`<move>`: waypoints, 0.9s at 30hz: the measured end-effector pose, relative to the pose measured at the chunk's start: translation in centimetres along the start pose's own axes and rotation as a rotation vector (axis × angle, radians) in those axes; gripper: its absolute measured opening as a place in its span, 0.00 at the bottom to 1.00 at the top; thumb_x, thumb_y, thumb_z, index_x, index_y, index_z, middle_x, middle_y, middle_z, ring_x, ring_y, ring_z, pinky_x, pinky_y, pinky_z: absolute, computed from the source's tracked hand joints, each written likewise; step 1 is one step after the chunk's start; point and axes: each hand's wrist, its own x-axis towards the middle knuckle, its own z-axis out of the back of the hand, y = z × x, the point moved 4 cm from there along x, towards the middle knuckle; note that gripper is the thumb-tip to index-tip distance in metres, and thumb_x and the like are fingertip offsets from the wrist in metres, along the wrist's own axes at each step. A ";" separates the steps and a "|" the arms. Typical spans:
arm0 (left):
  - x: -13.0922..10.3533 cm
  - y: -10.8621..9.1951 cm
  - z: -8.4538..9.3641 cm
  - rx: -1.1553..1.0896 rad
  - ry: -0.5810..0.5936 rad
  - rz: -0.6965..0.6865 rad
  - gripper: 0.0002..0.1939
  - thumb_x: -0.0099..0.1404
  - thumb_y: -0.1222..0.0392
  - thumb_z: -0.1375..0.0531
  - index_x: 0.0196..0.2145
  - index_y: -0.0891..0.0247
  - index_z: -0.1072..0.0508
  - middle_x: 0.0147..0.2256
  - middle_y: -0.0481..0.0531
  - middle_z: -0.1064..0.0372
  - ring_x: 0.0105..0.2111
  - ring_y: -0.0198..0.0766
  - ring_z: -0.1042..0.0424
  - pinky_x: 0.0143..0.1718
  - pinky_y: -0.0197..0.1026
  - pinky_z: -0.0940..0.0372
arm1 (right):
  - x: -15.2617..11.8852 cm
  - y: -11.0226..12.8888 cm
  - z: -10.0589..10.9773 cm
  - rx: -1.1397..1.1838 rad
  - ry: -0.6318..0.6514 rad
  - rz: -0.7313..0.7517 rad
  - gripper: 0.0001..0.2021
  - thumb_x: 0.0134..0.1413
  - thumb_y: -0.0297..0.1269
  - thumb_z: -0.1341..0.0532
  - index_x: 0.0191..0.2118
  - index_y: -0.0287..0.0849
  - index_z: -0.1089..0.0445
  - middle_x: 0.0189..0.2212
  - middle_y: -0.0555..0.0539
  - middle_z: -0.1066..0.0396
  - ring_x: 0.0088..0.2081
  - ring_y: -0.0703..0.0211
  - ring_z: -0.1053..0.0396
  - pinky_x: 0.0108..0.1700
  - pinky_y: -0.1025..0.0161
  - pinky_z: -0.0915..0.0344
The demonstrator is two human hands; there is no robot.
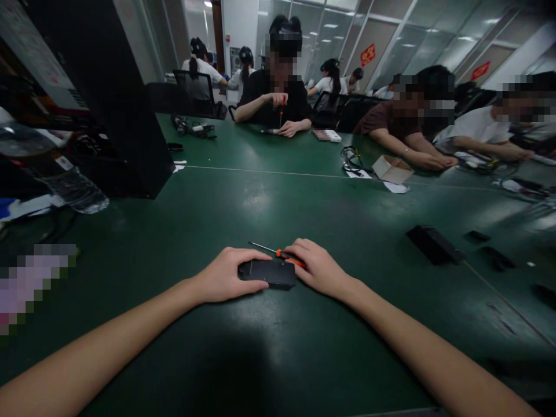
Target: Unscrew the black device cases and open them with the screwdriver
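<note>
A black rectangular box, perhaps a plastic casing, lies on the green table in front of me. My left hand grips its left end, thumb along the near side and fingers along the far side. Just behind the box lies a screwdriver with an orange and black handle, its thin metal shaft pointing left. The fingers of my right hand are closed over the handle, close to the box's right end. Part of the handle is hidden under those fingers.
A plastic bottle and a tall black cabinet-like object stand at the left. Another black box and small dark pieces lie at the right. Across the table are an open carton, cables and a person using a screwdriver.
</note>
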 end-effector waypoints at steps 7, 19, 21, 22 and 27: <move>0.1 0.1 0.0 0.014 0.027 0.077 0.24 0.60 0.50 0.30 0.53 0.58 0.23 0.45 0.50 0.20 0.39 0.42 0.21 0.39 0.38 0.33 | -0.2 0.1 0.3 0.396 -0.177 -0.256 0.12 0.69 0.42 0.48 0.46 0.43 0.31 0.35 0.48 0.28 0.35 0.60 0.31 0.39 0.61 0.35; -0.5 0.2 0.5 -0.053 0.007 0.186 0.31 0.58 0.49 0.29 0.57 0.59 0.27 0.50 0.53 0.22 0.49 0.46 0.23 0.52 0.44 0.32 | -0.5 1.2 -0.1 0.603 -0.077 -0.339 0.11 0.58 0.44 0.36 0.40 0.43 0.25 0.34 0.50 0.25 0.35 0.60 0.29 0.41 0.64 0.34; -0.6 0.3 0.7 -0.040 0.019 0.192 0.26 0.60 0.48 0.30 0.54 0.58 0.24 0.50 0.53 0.22 0.50 0.46 0.24 0.53 0.45 0.33 | -0.6 1.4 0.0 0.579 -0.092 -0.343 0.10 0.58 0.44 0.37 0.39 0.43 0.25 0.33 0.49 0.25 0.35 0.61 0.29 0.41 0.64 0.34; -0.6 0.3 0.7 -0.037 0.025 0.188 0.24 0.60 0.48 0.30 0.52 0.58 0.23 0.50 0.53 0.22 0.50 0.46 0.24 0.53 0.45 0.33 | -0.7 1.4 0.0 0.567 -0.097 -0.339 0.10 0.58 0.43 0.37 0.39 0.43 0.25 0.33 0.49 0.25 0.34 0.61 0.30 0.41 0.64 0.34; -0.7 0.4 0.7 -0.043 0.022 0.219 0.26 0.59 0.48 0.29 0.53 0.57 0.22 0.51 0.54 0.22 0.51 0.47 0.25 0.54 0.46 0.34 | -1.2 1.6 0.0 0.570 -0.036 -0.310 0.11 0.56 0.44 0.35 0.41 0.43 0.25 0.33 0.49 0.25 0.32 0.62 0.30 0.37 0.65 0.35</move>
